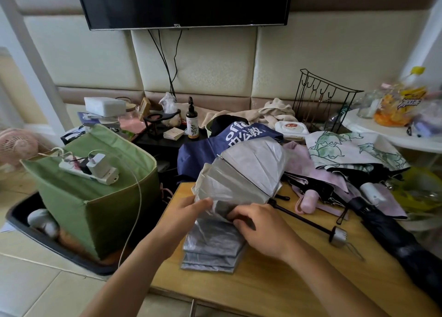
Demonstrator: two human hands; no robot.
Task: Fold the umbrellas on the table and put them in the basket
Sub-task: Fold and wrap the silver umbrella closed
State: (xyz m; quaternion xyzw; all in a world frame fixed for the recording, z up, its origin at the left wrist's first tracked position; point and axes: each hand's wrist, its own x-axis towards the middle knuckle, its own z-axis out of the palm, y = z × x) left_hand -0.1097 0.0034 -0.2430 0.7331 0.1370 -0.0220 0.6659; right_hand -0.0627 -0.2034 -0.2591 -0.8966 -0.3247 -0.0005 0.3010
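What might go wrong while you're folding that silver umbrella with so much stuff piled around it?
The silver umbrella is only half gathered, so the panels under the left hand and right hand may spring loose. Its handle sticks out near the black umbrella and could snag on it. The green basket has a power strip on top, blocking the drop.

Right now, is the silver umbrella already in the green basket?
No, the silver umbrella lies on the table, held by both hands, apart from the green basket.
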